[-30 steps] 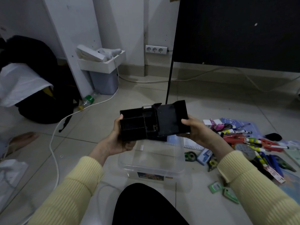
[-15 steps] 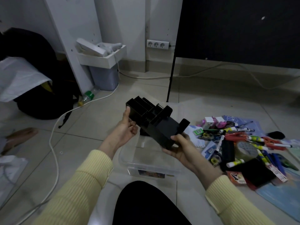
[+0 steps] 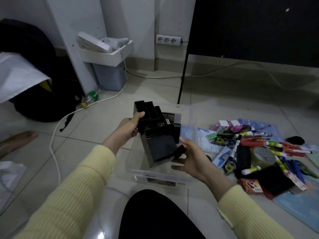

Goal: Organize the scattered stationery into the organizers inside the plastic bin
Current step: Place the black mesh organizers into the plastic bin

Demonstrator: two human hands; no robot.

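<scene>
Pale tiled floor (image 3: 96,128), grey-white walls, wall socket (image 3: 168,39) at the back. Person sits w/ a clear plastic bin (image 3: 155,174) on the floor just in front of a dark knee. Black organizer (image 3: 159,147) is held tilted in the air over the bin, both hands on it, stepped compartments pointing up & away. Can't tell if its lower end is inside the rim. Left hand (image 3: 128,129) grips the top-left corner: thumb lies over the edge, other fingers curled tight round the side wall. Right hand (image 3: 192,156) has the lower-right corner: thumb up against the side, fingers (image 3: 177,167) only half curled & spread underneath, a small black flap btwn thumb & forefinger. Can't tell if that flap belongs to the organizer. Scattered stationery (image 3: 255,135), i.e. markers, glue sticks, tape roll (image 3: 264,156), notebooks etc., lies on the floor just right of the bin, none of it in the bin. Grey waste bin (image 3: 110,78) & white cable (image 3: 57,135) sit at left, well apart.
</scene>
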